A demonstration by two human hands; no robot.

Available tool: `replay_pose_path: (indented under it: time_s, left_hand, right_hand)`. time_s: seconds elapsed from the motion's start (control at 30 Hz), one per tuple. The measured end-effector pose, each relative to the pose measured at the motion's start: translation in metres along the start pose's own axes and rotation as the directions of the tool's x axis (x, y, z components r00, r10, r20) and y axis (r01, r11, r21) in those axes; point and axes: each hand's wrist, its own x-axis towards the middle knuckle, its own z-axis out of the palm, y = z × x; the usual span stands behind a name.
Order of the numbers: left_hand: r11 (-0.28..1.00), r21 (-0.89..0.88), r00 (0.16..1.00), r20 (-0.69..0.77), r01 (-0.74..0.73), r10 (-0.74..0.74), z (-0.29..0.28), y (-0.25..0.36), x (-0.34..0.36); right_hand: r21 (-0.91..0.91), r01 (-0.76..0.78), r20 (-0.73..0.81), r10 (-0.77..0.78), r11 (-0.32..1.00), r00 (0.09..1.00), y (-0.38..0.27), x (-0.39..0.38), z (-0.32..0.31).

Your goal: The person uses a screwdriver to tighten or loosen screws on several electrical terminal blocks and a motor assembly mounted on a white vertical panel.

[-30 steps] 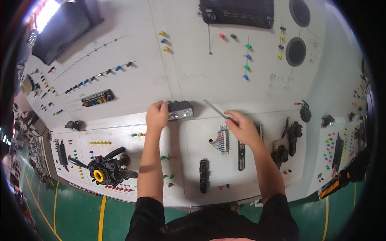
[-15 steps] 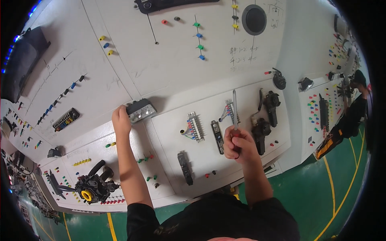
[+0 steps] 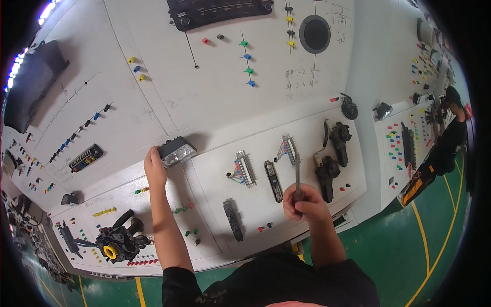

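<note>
My left hand is closed on the left end of a dark grey lamp with a clear faceted lens. The lamp rests at the crease where the sloping white panel meets the upright one. In my right hand is a screwdriver, its metal shaft pointing away from me and its handle mostly covered by my fingers. Just beyond the shaft sits a wired terminal strip. A narrow black switch strip lies to the left of that hand.
Black stalk switches stand to the right of the screwdriver. Another terminal strip and a black switch bar are between my arms. A steering column switch assembly sits at the left. A person stands far right.
My right hand has moved back toward me, and the screwdriver shaft looks shorter, its handle now more hidden. My left hand stays on the lamp. The whole view has shifted slightly.
</note>
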Motion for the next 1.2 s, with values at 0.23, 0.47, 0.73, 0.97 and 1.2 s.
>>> replay_pose_path:
  time_s: [0.23,0.47,0.73,0.97,1.2]
  left_hand:
    - [0.945,0.249,0.930,-0.246,-0.213,0.274,-0.012,0.007,-0.016]
    - [0.856,0.314,0.847,-0.216,-0.411,0.486,0.013,0.066,-0.071]
    - [0.813,0.105,0.786,0.352,-0.573,0.509,0.105,0.066,-0.187]
    - [0.891,0.256,0.852,0.473,-0.374,0.222,0.075,0.062,-0.223]
    - [0.909,0.412,0.962,0.269,-0.070,-0.047,0.071,0.052,-0.288]
  right_hand:
    - [-0.126,-0.477,-0.246,0.438,0.870,0.864,0.055,-0.070,-0.012]
    - [-0.085,-0.451,-0.230,0.423,0.888,0.876,0.108,-0.114,0.014]
    - [0.239,-0.207,-0.260,0.268,0.949,0.928,0.075,-0.099,0.024]
    - [-0.045,-0.282,-0.352,0.249,0.958,0.902,0.044,-0.118,0.007]
    - [-0.895,-0.269,-0.279,0.025,0.356,0.960,-0.009,-0.096,-0.036]
